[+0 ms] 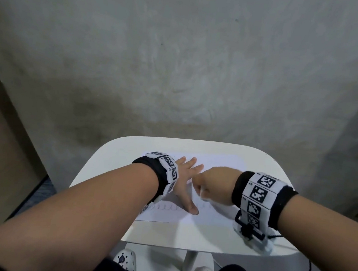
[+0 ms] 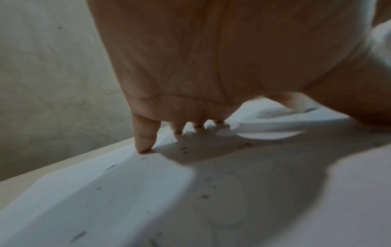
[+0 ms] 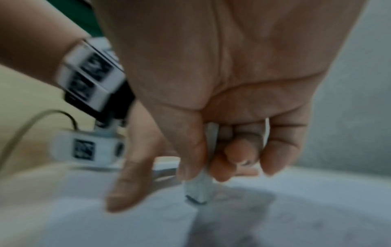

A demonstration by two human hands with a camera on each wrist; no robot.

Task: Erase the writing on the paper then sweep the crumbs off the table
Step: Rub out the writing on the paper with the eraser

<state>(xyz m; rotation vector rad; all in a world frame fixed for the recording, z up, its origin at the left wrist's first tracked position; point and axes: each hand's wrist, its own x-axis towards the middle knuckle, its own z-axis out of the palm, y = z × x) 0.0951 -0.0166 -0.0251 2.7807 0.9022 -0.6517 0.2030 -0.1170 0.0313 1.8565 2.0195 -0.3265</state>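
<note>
A: Where does the paper [image 1: 189, 216] lie?

B: Flat on the white desk [image 1: 108, 165]. The left hand [image 1: 185, 181] rests on it, fingers [image 2: 146, 135] spread wide and straight, tips touching the sheet.

A: And the right hand [image 1: 211, 186]?

B: Its fingers [image 3: 275, 147] are curled, pinching a white eraser [image 3: 198, 190] whose lower end meets the paper just beside the left thumb.

A: What writing shows?

B: A faint looped line [image 1: 166, 207] near the sheet's near edge, by the left wrist. Dark crumbs [image 2: 204, 196] are scattered over the paper.

Grey wall [image 1: 181, 58] — patterned clogs [image 1: 126, 260]
</note>
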